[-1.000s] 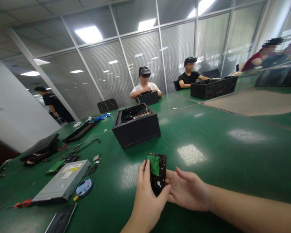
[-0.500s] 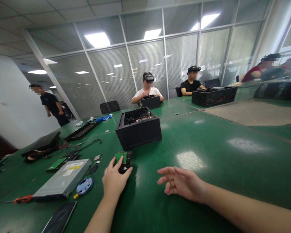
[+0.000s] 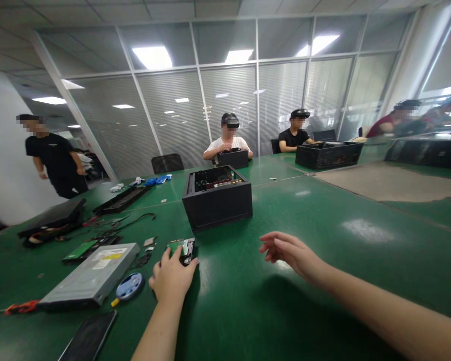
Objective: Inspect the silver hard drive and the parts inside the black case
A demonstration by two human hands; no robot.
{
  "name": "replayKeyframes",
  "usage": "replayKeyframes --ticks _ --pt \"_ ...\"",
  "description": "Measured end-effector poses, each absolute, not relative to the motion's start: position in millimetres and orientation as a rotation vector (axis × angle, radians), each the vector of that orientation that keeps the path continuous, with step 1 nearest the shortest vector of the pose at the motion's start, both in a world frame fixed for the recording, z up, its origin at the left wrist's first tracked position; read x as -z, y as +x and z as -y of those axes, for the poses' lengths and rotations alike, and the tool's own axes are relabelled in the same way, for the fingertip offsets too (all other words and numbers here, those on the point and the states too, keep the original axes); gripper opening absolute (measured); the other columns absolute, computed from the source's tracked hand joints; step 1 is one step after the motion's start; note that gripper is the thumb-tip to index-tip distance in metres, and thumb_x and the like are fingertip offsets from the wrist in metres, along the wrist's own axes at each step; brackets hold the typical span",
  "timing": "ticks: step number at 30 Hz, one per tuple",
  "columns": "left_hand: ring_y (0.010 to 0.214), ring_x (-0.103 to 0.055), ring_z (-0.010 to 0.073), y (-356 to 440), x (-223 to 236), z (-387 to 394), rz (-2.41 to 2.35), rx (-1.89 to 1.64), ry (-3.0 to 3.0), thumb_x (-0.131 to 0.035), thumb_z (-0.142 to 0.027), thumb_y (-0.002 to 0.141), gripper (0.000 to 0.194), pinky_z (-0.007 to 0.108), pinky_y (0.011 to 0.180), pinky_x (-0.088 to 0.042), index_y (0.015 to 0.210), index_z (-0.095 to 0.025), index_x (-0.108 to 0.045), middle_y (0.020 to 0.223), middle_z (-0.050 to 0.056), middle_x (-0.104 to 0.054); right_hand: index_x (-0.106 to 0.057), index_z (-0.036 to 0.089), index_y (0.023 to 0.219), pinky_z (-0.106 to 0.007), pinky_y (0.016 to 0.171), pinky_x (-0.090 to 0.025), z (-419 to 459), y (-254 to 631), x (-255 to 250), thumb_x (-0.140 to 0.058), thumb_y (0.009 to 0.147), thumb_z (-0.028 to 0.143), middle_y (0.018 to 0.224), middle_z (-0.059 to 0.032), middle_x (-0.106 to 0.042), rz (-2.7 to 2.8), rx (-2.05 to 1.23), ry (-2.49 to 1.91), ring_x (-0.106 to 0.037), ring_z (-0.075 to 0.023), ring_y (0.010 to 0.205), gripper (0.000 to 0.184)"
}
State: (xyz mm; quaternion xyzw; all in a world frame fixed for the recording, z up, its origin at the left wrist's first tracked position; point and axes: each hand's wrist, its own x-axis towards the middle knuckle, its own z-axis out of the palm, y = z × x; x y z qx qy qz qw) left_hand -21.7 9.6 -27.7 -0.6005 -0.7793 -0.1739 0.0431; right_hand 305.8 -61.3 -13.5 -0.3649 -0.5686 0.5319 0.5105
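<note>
My left hand (image 3: 173, 275) grips a hard drive (image 3: 188, 246) just left of the middle of the view, thumb on its right side and fingers over the green circuit board. The drive is at or near the tabletop; whether it rests fully flat is hard to tell. My right hand (image 3: 291, 253) hovers over the table to the right, empty, fingers loosely bent and apart. Beyond the drive stands a black computer case (image 3: 220, 206) with its upper side uncovered. A silver optical drive (image 3: 93, 273) and a round blue object (image 3: 130, 287) lie left of my left hand.
A phone (image 3: 88, 336) and an orange-handled screwdriver (image 3: 22, 307) lie at the near left of the green table (image 3: 225, 311). Cables, another circuit board (image 3: 80, 250) and dark panels spread behind them. Co-workers sit at more cases (image 3: 328, 154); a person (image 3: 54, 160) stands at left.
My left hand has carried the hard drive leftward and down toward the table, away from my right hand. My right hand has shifted slightly right and up. The person at left has come closer.
</note>
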Motion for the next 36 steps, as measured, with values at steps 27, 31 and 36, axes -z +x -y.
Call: replayKeyframes --ticks 27,31,36 --pt "0.125 -0.049 0.0317 -17 42 -15 2.287 0.844 -1.828 -0.05 -0.036 0.084 0.033 0.068 0.105 -0.02 0.111 -0.028 -0.068 0.135 0.01 -0.059 -0.058 0.01 0.112 -0.041 0.095 -0.042 -145 247 -82 -0.06 0.089 0.048 0.108 -0.0185 -0.059 2.291 0.588 -1.484 -0.056 -0.0293 0.106 0.045" --pt "0.119 -0.055 0.0273 -21 38 -19 2.347 1.106 -1.77 -0.046 -0.033 0.086 0.028 0.06 0.107 -0.023 0.101 -0.03 -0.07 0.127 0.003 -0.066 -0.059 0.012 0.108 -0.04 0.093 -0.044 -116 258 -83 -0.061 0.09 0.044 0.104 -0.016 -0.06 2.313 0.632 -1.467 -0.056 -0.0283 0.102 0.037" --pt "0.122 -0.053 0.0256 -24 38 -20 2.325 1.246 -1.718 -0.044 -0.024 0.086 0.03 0.054 0.107 -0.024 0.104 -0.027 -0.067 0.128 0.003 -0.065 -0.058 0.016 0.109 -0.041 0.091 -0.046 -51 282 -83 -0.057 0.092 0.043 0.104 -0.0134 -0.06 2.327 0.606 -1.366 -0.055 -0.0265 0.1 0.033"
